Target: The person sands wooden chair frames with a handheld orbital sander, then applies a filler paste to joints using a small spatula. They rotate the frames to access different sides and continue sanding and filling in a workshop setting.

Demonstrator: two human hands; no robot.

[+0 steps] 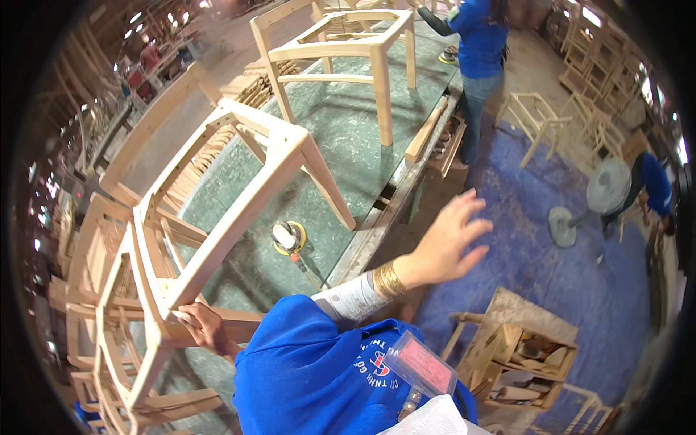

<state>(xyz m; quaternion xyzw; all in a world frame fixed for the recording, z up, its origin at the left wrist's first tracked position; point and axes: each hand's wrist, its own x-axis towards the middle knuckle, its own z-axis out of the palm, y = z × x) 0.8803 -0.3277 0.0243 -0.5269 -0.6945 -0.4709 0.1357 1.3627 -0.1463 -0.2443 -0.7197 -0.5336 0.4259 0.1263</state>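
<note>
left hand: my left hand (206,328) is clamped round the end of a leg on the bare wooden chair frame (217,217), which lies tipped on its side across the near end of the green-topped workbench (341,138).

right hand: my right hand (449,243) is up in the air off the bench edge, fingers spread, holding nothing. Gold bangles on that wrist.

progress: honestly looks mid-job to me. The frame is all raw pale wood, no stain or seat panel, and the yellow orbital sander (288,238) sits idle on the bench just under it, so I'd guess sanding isn't finished.

still to do: a stack of similar unfinished frames (109,348) waits at my left.

materials: smooth squared rails, slightly curved back legs, dusty mottled bench top, blue tarp (551,283) on the floor.

elsewhere: another chair frame (348,51) stands upright further down the bench, beside a person in blue (480,43).
</note>
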